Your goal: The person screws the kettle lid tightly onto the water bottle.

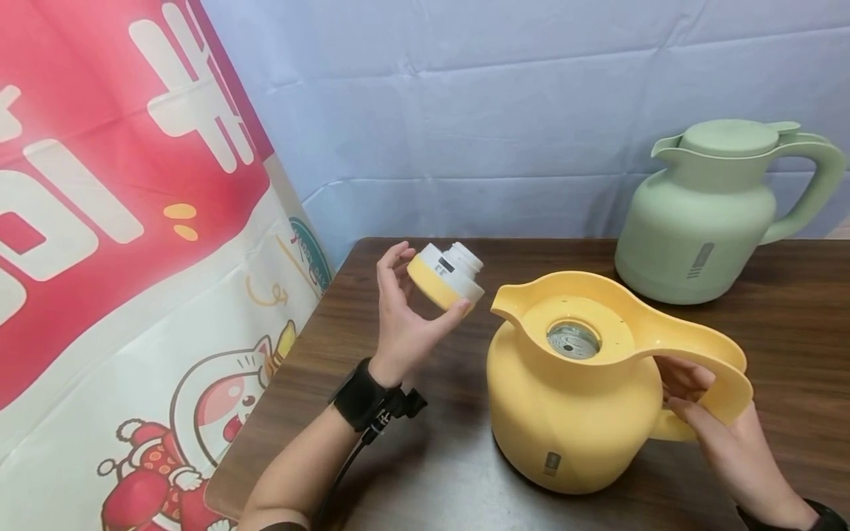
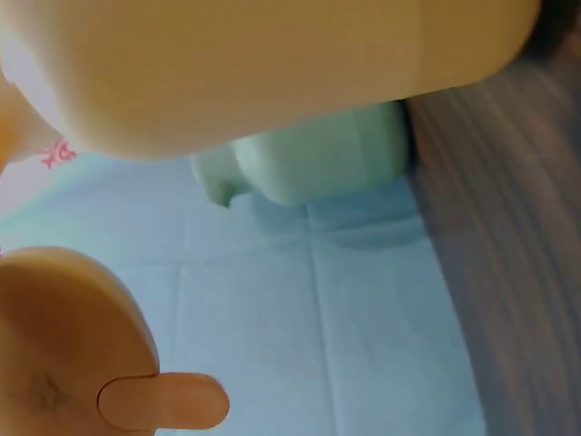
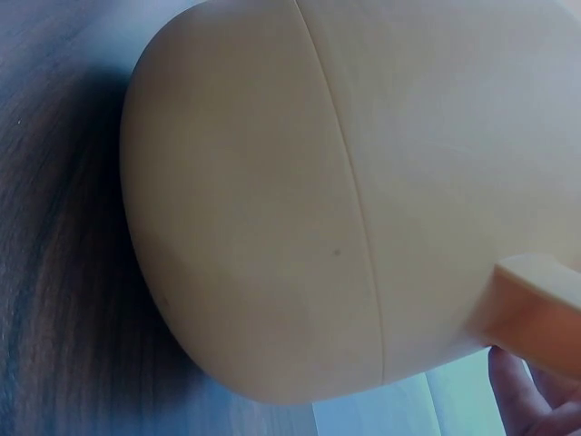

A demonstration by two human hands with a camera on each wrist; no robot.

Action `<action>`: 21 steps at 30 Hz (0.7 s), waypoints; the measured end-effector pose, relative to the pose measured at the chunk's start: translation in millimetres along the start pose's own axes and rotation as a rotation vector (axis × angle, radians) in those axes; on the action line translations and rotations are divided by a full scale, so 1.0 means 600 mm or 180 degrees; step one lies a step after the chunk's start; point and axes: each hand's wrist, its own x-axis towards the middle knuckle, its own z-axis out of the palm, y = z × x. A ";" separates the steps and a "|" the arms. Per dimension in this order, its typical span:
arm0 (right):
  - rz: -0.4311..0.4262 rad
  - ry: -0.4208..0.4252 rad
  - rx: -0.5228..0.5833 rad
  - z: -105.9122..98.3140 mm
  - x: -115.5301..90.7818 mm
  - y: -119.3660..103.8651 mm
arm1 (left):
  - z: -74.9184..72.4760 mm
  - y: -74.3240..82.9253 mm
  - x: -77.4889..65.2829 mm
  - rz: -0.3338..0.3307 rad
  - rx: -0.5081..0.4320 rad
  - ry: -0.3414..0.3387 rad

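Head view showed the yellow jug (image 1: 564,413) on the desk (image 1: 797,317), its mouth (image 1: 573,340) uncovered. Removal of the yellow-and-white lid (image 1: 440,282) looked done; it hung near the spout (image 1: 510,299), apart from the jug and not seated in the opening. The left hand (image 1: 409,317) had its grip pinching that lid, thumb opposite fingers; the right hand (image 1: 722,436) wrapped its grip round the handle (image 1: 732,391). Behind stood 1 green jug (image 1: 693,214), closed on top, before a pale blue cloth (image 1: 465,125)

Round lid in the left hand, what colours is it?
Yellow and white round lid, clearest in head view.
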 end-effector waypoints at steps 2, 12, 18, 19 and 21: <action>0.0015 -0.0002 -0.0004 0.000 0.000 0.000 | 0.003 0.006 0.005 0.0100 -0.0127 0.0039; 0.0016 -0.0006 -0.0020 -0.002 -0.001 0.002 | 0.019 0.034 0.029 0.0471 -0.0504 0.0160; 0.0049 0.0010 -0.0077 -0.003 -0.001 0.001 | 0.027 0.052 0.054 0.0728 -0.0497 0.0217; 0.0050 0.0011 -0.0076 -0.003 -0.001 0.001 | 0.029 0.056 0.059 0.0766 -0.0493 0.0230; 0.0038 0.0017 -0.0067 -0.002 -0.001 0.001 | 0.032 0.063 0.067 0.0861 -0.0512 0.0246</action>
